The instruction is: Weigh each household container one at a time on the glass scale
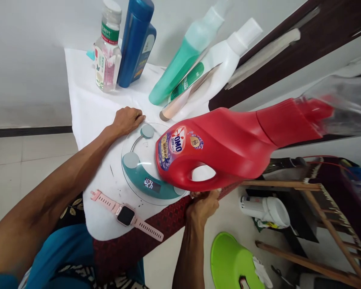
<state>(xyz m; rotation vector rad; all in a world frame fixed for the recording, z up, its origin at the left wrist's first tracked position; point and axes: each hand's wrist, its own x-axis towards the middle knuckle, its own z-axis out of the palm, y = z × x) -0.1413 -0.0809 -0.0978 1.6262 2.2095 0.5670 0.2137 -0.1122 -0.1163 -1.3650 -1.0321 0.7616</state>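
The left hand, fingers loosely bent and holding nothing visible, rests on white cloth beside a glass scale, the left forearm slanting in from below. On the scale stands a red OMO bottle, probably heavy, stiff-walled and smooth; its loop handle looks the surest hold. The right hand curls near the scale's rim, fingers partly hidden; whether they grip anything cannot be made out.
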